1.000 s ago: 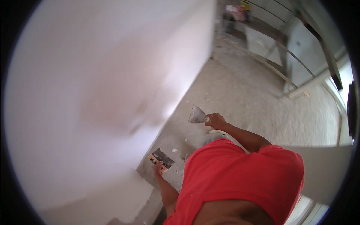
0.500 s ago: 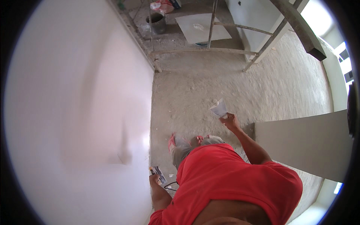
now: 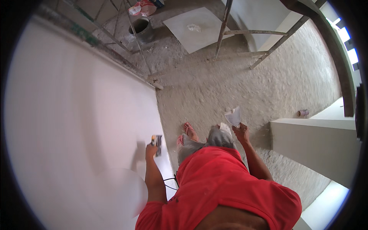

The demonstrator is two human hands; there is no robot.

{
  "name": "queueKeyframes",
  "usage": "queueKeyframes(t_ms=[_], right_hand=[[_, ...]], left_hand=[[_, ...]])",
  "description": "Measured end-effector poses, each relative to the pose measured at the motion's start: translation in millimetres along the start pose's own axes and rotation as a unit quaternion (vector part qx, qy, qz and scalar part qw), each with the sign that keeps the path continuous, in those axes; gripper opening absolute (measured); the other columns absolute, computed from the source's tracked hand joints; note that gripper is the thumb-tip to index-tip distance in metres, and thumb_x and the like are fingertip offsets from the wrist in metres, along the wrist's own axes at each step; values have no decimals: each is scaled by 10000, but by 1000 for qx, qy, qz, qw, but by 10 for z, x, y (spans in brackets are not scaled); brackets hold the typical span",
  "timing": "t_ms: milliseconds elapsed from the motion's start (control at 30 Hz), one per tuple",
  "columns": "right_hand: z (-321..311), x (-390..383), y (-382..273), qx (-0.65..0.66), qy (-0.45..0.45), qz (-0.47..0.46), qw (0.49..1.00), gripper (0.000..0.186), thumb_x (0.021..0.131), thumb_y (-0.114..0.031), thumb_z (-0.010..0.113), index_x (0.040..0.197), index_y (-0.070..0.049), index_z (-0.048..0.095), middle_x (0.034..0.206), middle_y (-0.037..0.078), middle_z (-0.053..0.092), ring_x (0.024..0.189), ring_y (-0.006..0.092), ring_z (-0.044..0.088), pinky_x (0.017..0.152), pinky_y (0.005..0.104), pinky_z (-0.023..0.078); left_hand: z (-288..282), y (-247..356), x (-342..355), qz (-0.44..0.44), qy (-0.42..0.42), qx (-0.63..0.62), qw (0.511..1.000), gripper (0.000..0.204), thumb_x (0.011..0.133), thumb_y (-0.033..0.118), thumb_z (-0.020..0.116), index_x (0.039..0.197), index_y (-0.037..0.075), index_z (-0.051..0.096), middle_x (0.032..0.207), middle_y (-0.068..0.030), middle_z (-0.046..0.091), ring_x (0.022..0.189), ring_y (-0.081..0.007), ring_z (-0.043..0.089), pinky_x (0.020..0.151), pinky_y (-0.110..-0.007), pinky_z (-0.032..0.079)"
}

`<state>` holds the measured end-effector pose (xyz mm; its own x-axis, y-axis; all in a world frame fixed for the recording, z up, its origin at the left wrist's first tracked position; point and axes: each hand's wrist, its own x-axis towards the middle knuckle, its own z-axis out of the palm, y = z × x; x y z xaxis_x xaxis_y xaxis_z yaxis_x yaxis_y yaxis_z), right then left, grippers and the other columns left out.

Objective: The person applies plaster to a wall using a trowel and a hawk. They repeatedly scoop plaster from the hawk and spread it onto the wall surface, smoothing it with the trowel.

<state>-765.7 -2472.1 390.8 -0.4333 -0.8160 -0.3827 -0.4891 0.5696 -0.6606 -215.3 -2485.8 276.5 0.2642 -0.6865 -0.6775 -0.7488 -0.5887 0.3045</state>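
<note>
My left hand (image 3: 151, 150) is closed round the handle of a putty knife (image 3: 158, 145) with a yellow and dark grip and a wide metal blade. It is held out beside the smooth white wall (image 3: 88, 126); whether the blade touches the wall I cannot tell. On the other side, my right hand (image 3: 241, 133) grips a second, wide-bladed scraper (image 3: 233, 116), raised over the floor. A little pale paste shows along the scraper's far edge.
A metal scaffold (image 3: 255, 33) spans the far side, one foot close to the wall. Beyond it are a bucket (image 3: 142, 30) and a white board (image 3: 195, 36) bearing a lump of paste. To the right stand a low wall (image 3: 310, 143) and a small brown cylinder (image 3: 303, 113).
My left hand has risen forward along the wall with the putty knife. My right hand has shifted slightly right and nearer with the scraper. The scaffold looks closer and my feet have stepped.
</note>
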Motion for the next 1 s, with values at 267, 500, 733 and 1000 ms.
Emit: queueKeyframes(t_ms=[267, 500, 733, 1000], right_hand=[[245, 511, -702, 73, -3, 81, 994, 263, 791, -245, 691, 839, 10, 650, 587, 69, 607, 533, 104, 572, 512, 304, 457], [626, 1892, -1145, 43, -13, 94, 995, 193, 757, -160, 700, 830, 12, 649, 553, 77, 567, 508, 104, 508, 494, 326, 419], [835, 2755, -1625, -16, -27, 91, 995, 231, 725, -144, 746, 888, 2, 672, 615, 116, 598, 576, 124, 569, 559, 322, 459], [1474, 3096, -1814, 74, -22, 196, 978, 164, 724, -113, 725, 828, 0, 670, 637, 79, 626, 583, 102, 552, 555, 308, 446]], left_hand=[[-753, 2870, 1460, 220, -55, 96, 969, 344, 790, 77, 521, 1093, 78, 683, 1010, -251, 665, 992, -418, 627, 863, -491, 498], [-978, 4618, 2588, 379, -33, 93, 920, 468, 783, -20, 510, 1188, 167, 653, 1073, -216, 664, 1013, -406, 619, 890, -487, 485], [-828, 6030, 4576, 503, 43, 124, 854, 518, 794, -71, 514, 1216, 201, 643, 1177, -103, 668, 1100, -332, 618, 941, -475, 470], [-420, 7872, 6521, 537, 92, 218, 809, 453, 834, -5, 510, 1185, 231, 674, 1139, -103, 680, 1064, -315, 635, 935, -440, 484]])
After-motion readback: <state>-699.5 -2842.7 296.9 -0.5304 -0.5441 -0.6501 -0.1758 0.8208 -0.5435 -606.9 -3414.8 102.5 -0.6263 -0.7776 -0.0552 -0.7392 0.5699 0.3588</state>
